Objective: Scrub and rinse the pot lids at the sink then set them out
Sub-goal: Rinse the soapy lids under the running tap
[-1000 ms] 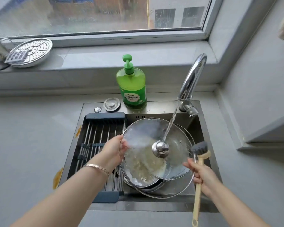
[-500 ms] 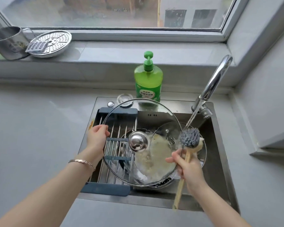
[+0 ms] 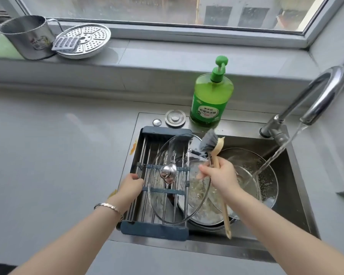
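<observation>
A person leans over a steel sink (image 3: 207, 248), both forearms reaching in, a bracelet (image 3: 107, 206) on the left wrist. The left hand (image 3: 130, 186) curls its fingers at the left rim of a glass lid (image 3: 177, 195), holding it tilted above the slatted drain rack (image 3: 155, 230) that spans the left part of the basin; the fingertips are hidden at the edge. The lid's steel knob (image 3: 168, 172) faces the camera, and water streaks the glass. The right hand (image 3: 220, 175) wraps around the wooden handle of a dish brush (image 3: 216, 150), forefinger stretched toward the lid's right rim. The grey bristle head points up and left, over the lid's far edge. Beyond that hand a second glass lid (image 3: 264, 171), flecked with suds, lies in the basin on other cookware, with water (image 3: 276, 153) from the faucet (image 3: 316, 92) running onto it. A green soap bottle (image 3: 211, 100) stands on the sink's back ledge beside a round steel cap (image 3: 175, 118). On the windowsill behind sit a steel mug (image 3: 26, 36) and a perforated steamer plate (image 3: 87, 38) with a small grater (image 3: 66, 43) resting on it.
</observation>
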The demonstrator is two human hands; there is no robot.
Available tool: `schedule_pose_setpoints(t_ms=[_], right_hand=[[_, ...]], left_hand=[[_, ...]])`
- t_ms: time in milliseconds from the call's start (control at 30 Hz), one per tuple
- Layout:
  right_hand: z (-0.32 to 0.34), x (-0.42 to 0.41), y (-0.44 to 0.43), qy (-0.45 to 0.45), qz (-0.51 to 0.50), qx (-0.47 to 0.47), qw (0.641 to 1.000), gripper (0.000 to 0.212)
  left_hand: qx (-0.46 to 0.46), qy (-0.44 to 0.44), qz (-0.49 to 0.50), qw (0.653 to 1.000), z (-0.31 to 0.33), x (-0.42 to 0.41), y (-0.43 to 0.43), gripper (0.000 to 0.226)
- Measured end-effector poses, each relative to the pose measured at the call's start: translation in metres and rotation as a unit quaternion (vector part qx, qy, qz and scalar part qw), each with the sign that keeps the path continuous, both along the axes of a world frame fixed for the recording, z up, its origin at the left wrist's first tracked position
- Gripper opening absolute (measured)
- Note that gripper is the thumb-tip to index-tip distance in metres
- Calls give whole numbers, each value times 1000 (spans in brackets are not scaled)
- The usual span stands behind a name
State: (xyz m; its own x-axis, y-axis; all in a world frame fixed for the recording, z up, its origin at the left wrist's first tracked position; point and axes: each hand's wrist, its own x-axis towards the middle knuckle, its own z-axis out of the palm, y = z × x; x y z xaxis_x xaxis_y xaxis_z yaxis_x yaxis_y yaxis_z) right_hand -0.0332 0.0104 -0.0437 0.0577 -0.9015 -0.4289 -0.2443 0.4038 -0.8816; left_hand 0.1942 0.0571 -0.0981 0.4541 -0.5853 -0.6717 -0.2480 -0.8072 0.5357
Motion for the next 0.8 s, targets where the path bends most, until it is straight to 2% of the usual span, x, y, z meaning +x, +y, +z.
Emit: schedule_pose_setpoints(t_ms=[67, 100, 200, 367, 467, 600, 733, 800], right_hand=[[-18, 12, 0, -10, 4, 28, 1000, 2], [-29, 17, 1, -14, -1, 43, 999, 6], [-54, 23, 5, -8, -41, 87, 995, 29], [-81, 11, 9, 43, -48, 101, 993, 21], [-98, 6, 15, 100, -31, 126, 987, 41], [-108, -7, 18, 189, 49, 90, 977, 16], [-104, -44, 27, 243, 85, 52, 965, 26], [-105, -75, 34, 260, 61, 88, 960, 30]], left_hand=[[-4, -2, -17, 1000, -1, 11, 3, 38], [-9, 0, -23, 1000, -2, 14, 4, 38], [-19, -6, -43, 999, -3, 21, 5, 38], [-22, -8, -92, 995, -4, 24, 10, 38], [-24, -20, -118, 993, -6, 16, 8, 39], [-40, -39, -140, 989, -3, -9, 0, 40], [-83, -43, -163, 982, 5, -45, -7, 35], [-104, -35, -169, 979, 8, -64, -10, 30]])
